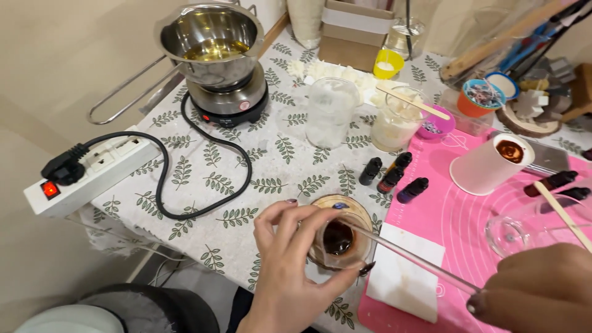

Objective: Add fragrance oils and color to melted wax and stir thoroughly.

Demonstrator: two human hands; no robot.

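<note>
Low in the frame, her left hand (290,271) wraps a small glass cup (338,242) of dark liquid; the right hand (536,293), lower right, pinches a glass rod (413,258) dipped in it.

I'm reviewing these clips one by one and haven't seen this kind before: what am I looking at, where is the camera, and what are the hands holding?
There is no machine here. One camera on a person's head looks down at their two bare hands over a leaf-print table. The left hand grips a small clear cup of dark brown liquid. The right hand holds a glass rod whose tip is in that cup. Farther back, a steel pot of yellow liquid sits on a small hotplate plugged into a power strip. Little dark bottles, a white cup and a pink mat lie nearby.
</note>
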